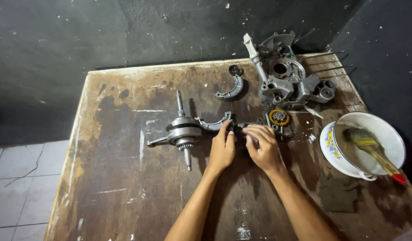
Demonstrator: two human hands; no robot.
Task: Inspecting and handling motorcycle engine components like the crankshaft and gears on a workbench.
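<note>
Item 1: your left hand [222, 148], near the middle of the worn wooden table [125, 178]. Its fingers are curled, and the fingertips pinch the left end of a small dark metal part [240, 128].

Item 2: your right hand [263, 145], just beside the left one. Its fingers are folded over the right end of the same dark part, so much of the part is hidden. You hold it with both hands, low over the table's middle; what kind of part it is cannot be told.

Item 3: 1 crankshaft with connecting rod [183, 132], lying flat just left of your left hand, not touched by it.

Item 4: 2 curved grey brake shoes. One [213, 123] lies between the crankshaft and your left fingertips; the other [232, 89] lies near the far edge.

Item 5: 1 grey engine case [284, 76], at the far right corner, with long studs pointing toward the right edge.

Item 6: 1 yellow-centred sprocket with chain [278, 117], between the engine case and your right hand.

Item 7: 1 white enamel bowl [384, 129] on a flowered plate, at the right edge, holding 1 paintbrush [371, 147].

Item 8: 1 dark rag [340, 194], near the bowl, toward the near right corner.
</note>
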